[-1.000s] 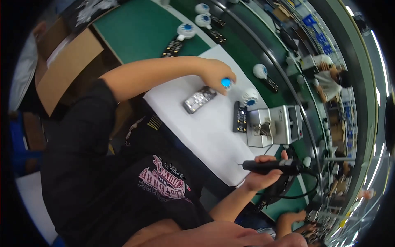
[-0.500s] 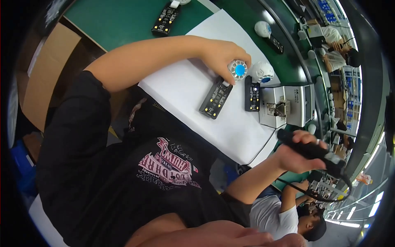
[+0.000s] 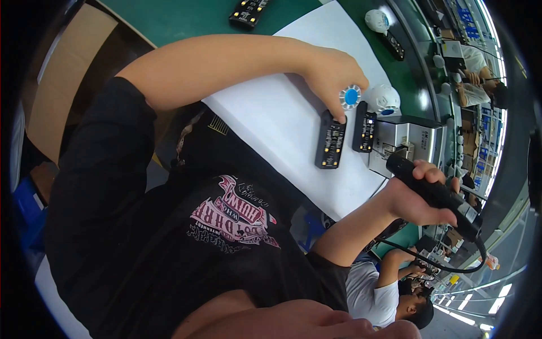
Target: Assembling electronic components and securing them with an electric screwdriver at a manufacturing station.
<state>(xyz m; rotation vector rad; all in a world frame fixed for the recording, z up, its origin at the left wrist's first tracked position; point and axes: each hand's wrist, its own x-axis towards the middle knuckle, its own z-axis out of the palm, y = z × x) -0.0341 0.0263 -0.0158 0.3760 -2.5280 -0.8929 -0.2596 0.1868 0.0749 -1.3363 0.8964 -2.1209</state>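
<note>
My left hand (image 3: 336, 76) is closed around a white ball-shaped device (image 3: 350, 97) with a blue round centre. A black bar-shaped module (image 3: 331, 141) with small yellow lights extends from beneath my thumb, over white paper (image 3: 282, 121). My right hand (image 3: 423, 198) grips a black corded electric screwdriver (image 3: 432, 189), raised at the right; its tip appears in front of a small white box (image 3: 392, 141), and I cannot tell whether they touch. Just right of my left hand lie a second white ball (image 3: 385, 100) and a black lit module (image 3: 365, 129).
Another white ball (image 3: 376, 21) with a black module (image 3: 394, 46) lies on the green bench (image 3: 186, 22) farther off. One more lit module (image 3: 248, 12) is at the top. A cardboard box (image 3: 73, 85) stands at left. Co-workers in white shirts (image 3: 384, 296) sit along the right.
The black module under my left hand has turned more upright in the view. My right hand has brought the screwdriver closer to the white box. The whole view has shifted slightly.
</note>
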